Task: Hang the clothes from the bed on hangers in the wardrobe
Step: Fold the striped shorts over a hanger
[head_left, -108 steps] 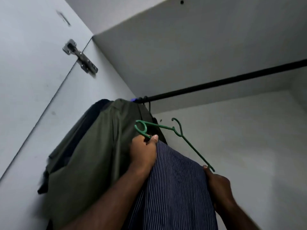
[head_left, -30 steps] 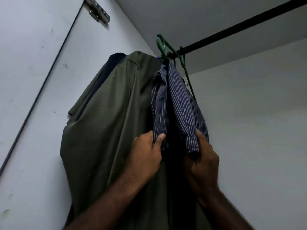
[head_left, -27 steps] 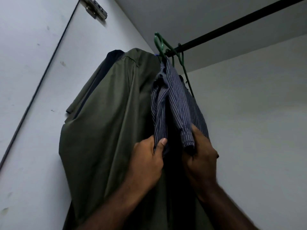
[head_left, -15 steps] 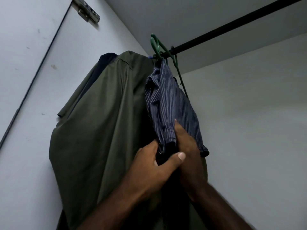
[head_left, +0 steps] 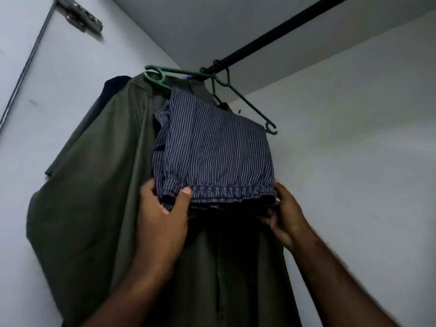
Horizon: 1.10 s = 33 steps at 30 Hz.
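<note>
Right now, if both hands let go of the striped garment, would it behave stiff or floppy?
Probably floppy: the striped garment bunches where the left hand pinches its hem. Likely light: the thin hanger shows no sag. It might swing, since the hanger hangs from the rail by one hook.

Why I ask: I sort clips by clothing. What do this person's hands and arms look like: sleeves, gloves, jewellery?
Both are bare. The left hand and right hand wear no gloves, and no ring shows. The left forearm and right forearm are uncovered to the picture's lower edge: no sleeve, watch or bracelet in view. The left thumbnail is short and plain.
</note>
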Available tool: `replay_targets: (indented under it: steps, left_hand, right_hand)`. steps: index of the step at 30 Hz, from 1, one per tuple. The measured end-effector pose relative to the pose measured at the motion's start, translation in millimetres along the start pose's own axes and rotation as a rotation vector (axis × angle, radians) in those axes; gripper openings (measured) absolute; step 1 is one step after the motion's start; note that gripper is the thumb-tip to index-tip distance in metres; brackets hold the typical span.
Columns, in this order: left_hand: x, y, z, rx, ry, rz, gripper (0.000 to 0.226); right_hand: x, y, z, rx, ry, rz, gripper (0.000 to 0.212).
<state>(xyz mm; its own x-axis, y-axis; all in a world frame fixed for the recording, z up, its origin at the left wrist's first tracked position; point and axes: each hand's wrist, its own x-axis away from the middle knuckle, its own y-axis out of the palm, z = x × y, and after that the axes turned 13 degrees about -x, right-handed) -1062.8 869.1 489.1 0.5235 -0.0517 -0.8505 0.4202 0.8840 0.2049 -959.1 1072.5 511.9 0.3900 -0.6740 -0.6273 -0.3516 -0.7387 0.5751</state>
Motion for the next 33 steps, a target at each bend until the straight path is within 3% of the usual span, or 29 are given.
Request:
replay_targets:
  steps: [2, 4, 6, 8, 11, 13, 16, 25, 33]
  left_hand:
    - [9, -4, 6, -0.288, 0.228, 0.189, 0.083]
    - [21, -3, 16, -0.565, 0.589, 0.261, 0.086]
    - [24, 7, 26, -0.816, 0.914, 0.131, 0.081]
    - [17, 26, 28, -1.100, 1.087, -0.088, 0.086]
    - [1, 59, 35, -1.492, 1.096, -0.341, 0.101]
    - [-15, 76, 36, -1.618, 1.068, -0.431, 0.079]
    - [-24, 86, 41, -1.536, 1.039, -0.415, 0.056]
    - [-16, 109, 44, -1.522, 1.085, -0.314, 0.061]
    - [-13, 109, 41, -1.520, 1.055, -0.331, 0.068]
  right_hand:
    - [-4, 3, 5, -0.120, 0.060, -0.061, 0.032]
    - [-6, 6, 7, -0.178, 0.070, -0.075, 0.031]
    - [-7, 10, 9, -0.184, 0.055, -0.112, 0.033]
    - [-6, 10, 7, -0.147, -0.030, -0.144, 0.031]
    - [3, 13, 4, -0.059, -0.132, -0.133, 0.023]
    - [6, 11, 7, -0.070, -0.148, -0.139, 0.021]
    - [8, 1, 10, -0.051, -0.165, -0.118, 0.021]
    - [24, -18, 10, -0.066, -0.181, -0.124, 0.029]
    - [32, -23, 1, -0.162, -0.103, -0.216, 0.030]
